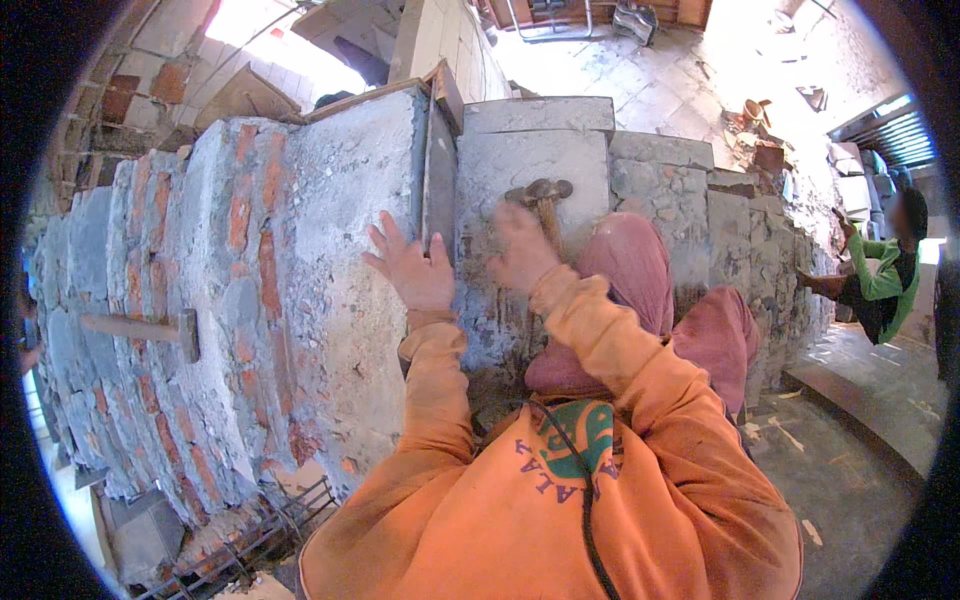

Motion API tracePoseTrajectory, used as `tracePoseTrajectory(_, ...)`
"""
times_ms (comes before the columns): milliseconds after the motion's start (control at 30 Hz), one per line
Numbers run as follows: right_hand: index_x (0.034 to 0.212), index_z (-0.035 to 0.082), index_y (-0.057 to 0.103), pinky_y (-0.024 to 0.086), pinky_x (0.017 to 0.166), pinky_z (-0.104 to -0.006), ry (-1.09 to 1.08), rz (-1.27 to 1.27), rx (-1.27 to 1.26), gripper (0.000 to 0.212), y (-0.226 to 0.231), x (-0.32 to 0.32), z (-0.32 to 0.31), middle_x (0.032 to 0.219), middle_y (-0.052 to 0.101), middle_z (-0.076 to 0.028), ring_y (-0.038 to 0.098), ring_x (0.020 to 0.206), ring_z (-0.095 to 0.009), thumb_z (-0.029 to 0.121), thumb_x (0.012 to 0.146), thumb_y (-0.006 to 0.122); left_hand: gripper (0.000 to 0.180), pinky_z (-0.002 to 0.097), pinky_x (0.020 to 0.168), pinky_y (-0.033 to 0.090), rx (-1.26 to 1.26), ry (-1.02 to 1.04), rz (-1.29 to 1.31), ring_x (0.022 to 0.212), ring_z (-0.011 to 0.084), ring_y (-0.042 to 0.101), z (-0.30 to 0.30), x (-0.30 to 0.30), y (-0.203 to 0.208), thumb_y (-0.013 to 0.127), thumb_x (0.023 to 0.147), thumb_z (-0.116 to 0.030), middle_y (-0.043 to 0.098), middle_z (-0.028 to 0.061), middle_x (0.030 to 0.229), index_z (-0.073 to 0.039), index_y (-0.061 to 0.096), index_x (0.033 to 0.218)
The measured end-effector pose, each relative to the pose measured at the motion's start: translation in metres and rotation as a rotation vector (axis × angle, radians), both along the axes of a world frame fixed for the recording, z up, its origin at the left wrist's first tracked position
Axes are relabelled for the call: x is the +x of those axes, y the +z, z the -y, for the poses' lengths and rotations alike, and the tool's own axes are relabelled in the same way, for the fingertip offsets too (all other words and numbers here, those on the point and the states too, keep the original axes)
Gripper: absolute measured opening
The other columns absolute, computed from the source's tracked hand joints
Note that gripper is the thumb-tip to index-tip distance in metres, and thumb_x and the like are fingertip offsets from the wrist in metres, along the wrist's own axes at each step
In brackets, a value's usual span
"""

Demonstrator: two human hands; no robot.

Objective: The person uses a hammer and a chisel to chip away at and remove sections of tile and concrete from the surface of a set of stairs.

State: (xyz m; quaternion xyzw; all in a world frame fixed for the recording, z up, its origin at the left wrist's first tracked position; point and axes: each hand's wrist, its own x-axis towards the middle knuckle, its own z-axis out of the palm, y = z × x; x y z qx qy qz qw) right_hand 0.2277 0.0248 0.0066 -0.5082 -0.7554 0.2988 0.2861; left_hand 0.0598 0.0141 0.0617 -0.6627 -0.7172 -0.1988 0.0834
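My left hand [415, 272] is open with its fingers spread, at the rough cement edge beside a dark upright board [440, 180]. One or two fingertips seem to touch the board. To its right, my right hand [524, 248] is somewhat blurred, thumb apart from the fingers, over the grey step [485, 165]. Just beyond it lies a hammer [548, 205] with a dark metal head and wooden handle; the handle's lower end is hidden near my wrist and knee. Nothing shows in either palm.
A second hammer [140, 327] lies on the exposed brickwork [240, 200] at left. Reinforcing bars [285, 520] stick out at lower left. Broken masonry steps [660, 190] run to the right. A person in green [880, 265] sits at far right. Rubble [755, 130] lies on the tiles beyond.
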Motion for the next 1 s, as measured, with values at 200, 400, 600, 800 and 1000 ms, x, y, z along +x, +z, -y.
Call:
tracePoseTrajectory(200,0.139,-0.008,0.018,0.032,0.106,-0.0398,0.014,-0.401,-0.2,0.075,0.022,-0.076,0.009,0.138,0.03,-0.031,0.034,0.127,-0.042,0.014,0.08,0.059,0.044,0.0412,0.103,0.033,0.005,-0.034,0.412,0.124,0.0419,0.04,0.002,0.011,0.037,0.058,0.083,-0.02,0.038,0.0275,0.137,0.014,0.05,0.111)
tracePoseTrajectory(400,0.138,-0.009,0.02,0.032,0.106,-0.0403,-0.085,-0.291,-0.034,0.059,0.005,-0.11,0.0,0.14,0.028,-0.03,0.033,0.129,-0.038,0.011,0.088,0.044,0.045,0.0378,0.097,0.04,-0.02,-0.095,0.288,0.115,0.0382,0.051,0.001,-0.001,0.024,0.057,0.083,-0.019,0.049,0.028,0.127,0.009,0.052,0.118)
tracePoseTrajectory(600,0.135,-0.008,0.027,0.048,0.09,-0.0406,-0.062,-0.147,-0.171,0.055,0.056,-0.059,0.022,0.139,0.033,-0.026,0.044,0.122,-0.036,0.013,0.087,0.044,0.028,0.0374,0.093,0.043,0.028,-0.111,0.419,0.108,0.0359,0.056,0.015,0.043,0.067,0.059,0.081,-0.017,0.057,0.0256,0.117,0.007,0.065,0.095)
tracePoseTrajectory(800,0.123,-0.003,0.045,0.051,0.078,-0.0416,-0.029,-0.282,-0.185,0.041,0.098,-0.02,0.062,0.121,0.053,-0.022,0.057,0.104,-0.035,0.016,0.087,0.048,0.025,0.0356,0.087,0.046,-0.066,-0.166,0.383,0.105,0.0333,0.059,0.046,0.07,0.117,0.065,0.08,-0.018,0.058,0.027,0.115,0.007,0.066,0.086)
tracePoseTrajectory(1000,0.1,0.002,0.06,0.048,0.07,-0.0384,-0.319,-0.674,-0.264,0.021,0.127,0.066,0.052,0.089,0.066,-0.017,0.063,0.082,-0.03,0.016,0.086,0.052,0.027,0.0328,0.085,0.046,0.002,-0.36,0.713,0.109,0.0305,0.057,0.062,0.089,0.126,0.061,0.086,-0.018,0.053,0.0286,0.121,0.007,0.065,0.094)
